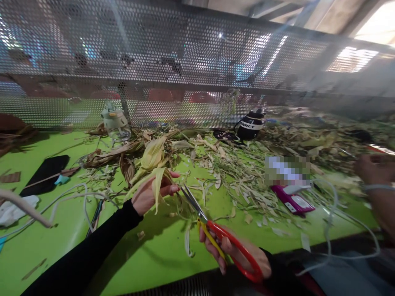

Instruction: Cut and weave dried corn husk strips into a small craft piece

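My left hand (151, 192) grips a pale yellow corn husk leaf (158, 181) above the green table (154, 246). My right hand (237, 253) holds red-handled scissors (216, 228); their blades point up and left, and the tips sit just right of the husk near my left fingers. A thin curled husk strip (187, 242) lies below the blades. A heap of dry husks (148, 154) lies just behind my left hand.
Husk scraps (240, 172) cover the table's middle and right. A black phone (46, 172), white cables (70, 197), a pale bottle (115, 121), a black bottle (251, 123) and a magenta device (293, 201) lie around. Perforated metal mesh (185, 61) walls the back. Another person's hand (375, 168) is at right.
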`<state>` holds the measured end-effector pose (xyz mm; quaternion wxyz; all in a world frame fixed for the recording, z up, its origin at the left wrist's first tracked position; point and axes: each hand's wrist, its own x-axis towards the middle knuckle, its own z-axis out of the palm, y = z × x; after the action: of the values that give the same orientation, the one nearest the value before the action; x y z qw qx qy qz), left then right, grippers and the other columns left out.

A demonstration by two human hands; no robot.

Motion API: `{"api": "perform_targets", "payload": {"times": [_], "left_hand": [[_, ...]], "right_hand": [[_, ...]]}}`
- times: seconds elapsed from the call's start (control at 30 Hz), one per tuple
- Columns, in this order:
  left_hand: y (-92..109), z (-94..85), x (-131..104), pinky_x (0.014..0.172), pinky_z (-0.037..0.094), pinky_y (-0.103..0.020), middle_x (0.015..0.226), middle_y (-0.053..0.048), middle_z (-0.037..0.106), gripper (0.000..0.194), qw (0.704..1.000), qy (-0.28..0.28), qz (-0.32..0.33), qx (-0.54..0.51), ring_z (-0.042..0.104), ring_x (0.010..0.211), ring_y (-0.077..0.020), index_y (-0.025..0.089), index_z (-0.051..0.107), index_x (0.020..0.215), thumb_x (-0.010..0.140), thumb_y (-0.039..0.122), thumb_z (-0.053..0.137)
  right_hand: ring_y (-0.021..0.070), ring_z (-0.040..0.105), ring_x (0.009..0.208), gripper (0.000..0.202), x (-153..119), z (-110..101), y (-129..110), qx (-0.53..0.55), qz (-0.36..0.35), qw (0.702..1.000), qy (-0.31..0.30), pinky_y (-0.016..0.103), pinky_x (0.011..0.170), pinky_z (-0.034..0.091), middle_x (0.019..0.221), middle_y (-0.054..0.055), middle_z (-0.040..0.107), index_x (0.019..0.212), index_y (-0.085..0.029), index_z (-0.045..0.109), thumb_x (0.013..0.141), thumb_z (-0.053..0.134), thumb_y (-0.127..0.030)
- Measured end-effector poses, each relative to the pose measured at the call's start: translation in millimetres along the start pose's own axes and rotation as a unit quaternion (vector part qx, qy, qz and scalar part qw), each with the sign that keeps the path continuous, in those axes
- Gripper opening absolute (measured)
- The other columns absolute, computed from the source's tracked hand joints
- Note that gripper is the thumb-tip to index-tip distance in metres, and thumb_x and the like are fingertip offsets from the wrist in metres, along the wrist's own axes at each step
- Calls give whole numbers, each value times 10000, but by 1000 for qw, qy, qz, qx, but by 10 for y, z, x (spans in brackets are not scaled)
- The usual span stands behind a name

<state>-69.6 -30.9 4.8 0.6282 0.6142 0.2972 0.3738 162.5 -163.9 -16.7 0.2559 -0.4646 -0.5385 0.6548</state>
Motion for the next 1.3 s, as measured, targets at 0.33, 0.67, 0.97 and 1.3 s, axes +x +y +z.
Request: {"api": "perform_targets", "payload": {"times": [0.33,0.67,0.97,1.3], "left_hand": [[19,37,-11,653,458,-279,762,-35,607,379,996,-11,46,73,548,687,-153,135,640,1016,707,343,709],[12,2,-6,641,478,-257,755,-32,641,339,995,-55,40,70,586,682,-149,143,644,982,689,290,732],[-89,14,11,778,513,-311,889,-55,681,268,995,-99,8,16,644,822,-190,160,645,927,706,293,715],[25,42,5,558,446,-249,624,-14,592,168,994,-58,5,96,536,579,-135,144,642,681,679,296,712]], "right_hand": [[51,455,507,555,-23,11,-114,-97,-17,995,0,187,480,457,729,-34,472,1060,-176,495,787,476,-660],[30,389,401,575,-3,123,-163,-34,14,999,21,157,383,413,608,-75,390,952,-180,461,747,455,-717],[11,394,351,489,-4,151,-93,80,62,995,14,114,326,391,579,-85,405,904,-176,476,706,553,-616],[51,399,361,602,120,109,101,124,72,990,-13,192,340,421,567,-52,416,901,-164,521,748,407,-735]]}}
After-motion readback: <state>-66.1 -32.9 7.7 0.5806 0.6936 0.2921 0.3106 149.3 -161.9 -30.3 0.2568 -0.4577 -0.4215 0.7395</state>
